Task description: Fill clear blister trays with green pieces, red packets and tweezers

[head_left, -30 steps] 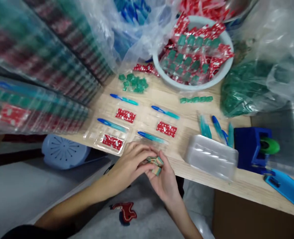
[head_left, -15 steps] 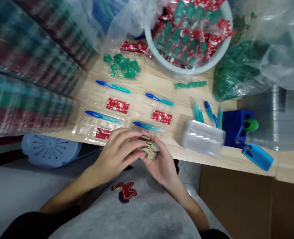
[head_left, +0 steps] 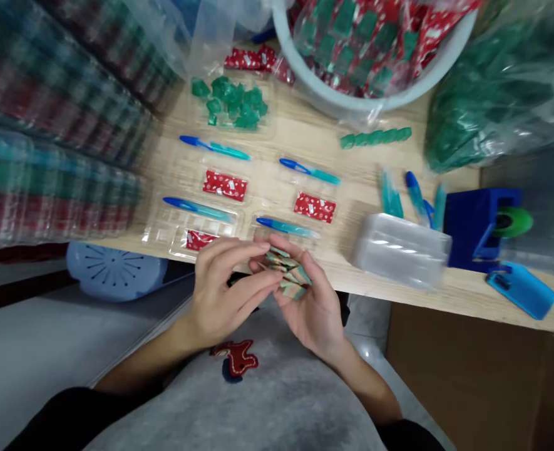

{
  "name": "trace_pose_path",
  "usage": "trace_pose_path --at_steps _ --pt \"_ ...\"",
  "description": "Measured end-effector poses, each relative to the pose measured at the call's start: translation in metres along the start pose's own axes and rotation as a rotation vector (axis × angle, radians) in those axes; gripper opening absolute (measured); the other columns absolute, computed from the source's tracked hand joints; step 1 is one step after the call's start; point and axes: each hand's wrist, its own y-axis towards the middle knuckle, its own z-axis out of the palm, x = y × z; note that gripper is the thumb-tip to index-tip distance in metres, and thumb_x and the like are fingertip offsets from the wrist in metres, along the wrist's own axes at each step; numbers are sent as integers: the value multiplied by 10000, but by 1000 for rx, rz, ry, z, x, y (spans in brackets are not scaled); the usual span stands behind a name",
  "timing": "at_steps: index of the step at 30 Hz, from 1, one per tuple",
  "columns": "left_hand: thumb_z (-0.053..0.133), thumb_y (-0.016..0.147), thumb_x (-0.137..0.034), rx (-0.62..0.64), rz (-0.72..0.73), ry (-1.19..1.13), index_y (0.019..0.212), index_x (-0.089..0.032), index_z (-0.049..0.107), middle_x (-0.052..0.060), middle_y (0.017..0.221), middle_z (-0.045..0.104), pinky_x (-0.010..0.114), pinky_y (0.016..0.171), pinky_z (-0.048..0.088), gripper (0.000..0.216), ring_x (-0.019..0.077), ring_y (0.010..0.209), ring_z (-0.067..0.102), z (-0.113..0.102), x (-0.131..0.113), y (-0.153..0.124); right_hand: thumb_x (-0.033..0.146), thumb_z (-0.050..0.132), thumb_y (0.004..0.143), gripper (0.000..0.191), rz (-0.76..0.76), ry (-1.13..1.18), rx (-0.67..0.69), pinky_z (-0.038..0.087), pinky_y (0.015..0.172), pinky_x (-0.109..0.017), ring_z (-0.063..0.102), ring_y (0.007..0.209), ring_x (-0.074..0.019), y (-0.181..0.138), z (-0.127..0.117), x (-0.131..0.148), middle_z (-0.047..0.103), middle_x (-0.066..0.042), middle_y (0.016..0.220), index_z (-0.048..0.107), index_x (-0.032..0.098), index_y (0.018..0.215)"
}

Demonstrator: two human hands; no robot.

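My right hand point(head_left: 310, 305) cups a small stack of green wrapped pieces point(head_left: 290, 278) just below the table's front edge. My left hand point(head_left: 225, 288) meets it from the left, with thumb and fingers pinching at the top of that stack. Just beyond my hands lie clear blister trays point(head_left: 196, 220) on the wooden table point(head_left: 455, 293), each with a blue pen-like tool point(head_left: 286, 228) and a red packet point(head_left: 314, 208).
A white basin point(head_left: 352, 103) of red and green packets stands at the back. Loose green pieces point(head_left: 232, 103) lie back left, a row of them point(head_left: 375, 136) near the basin. A stack of clear lids point(head_left: 401, 250), a blue tape dispenser point(head_left: 483, 228) and plastic bags sit right. Stacked packs line the left.
The view shifted slightly. My hands stayed together at the table edge, and the fingers of my left hand moved on the stack of green pieces.
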Motion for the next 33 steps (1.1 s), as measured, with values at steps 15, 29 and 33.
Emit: trace_pose_path --at_steps 15,29,33 --pt "663 841 -144 2 -72 -89 956 -316 649 3 1072 637 388 899 487 208 205 1015 577 14 -9 -4 410 612 843 252 -65 103 -90 500 986 -293 665 1055 -154 4 -7 -7 751 -11 1062 759 240 956" --pt "612 882 -134 140 -167 -109 961 -259 590 45 1204 540 458 964 455 149 226 1148 537 6 1 48 377 584 871 241 -51 267 34 513 754 -235 687 984 -157 25 4 32 758 -40 983 742 205 929" --pt "620 878 -133 217 -160 -63 979 -271 595 45 1247 517 470 999 427 172 238 1195 509 9 1 56 368 558 883 243 -75 282 54 499 766 -227 681 988 -142 25 1 37 749 -22 1033 750 225 928"
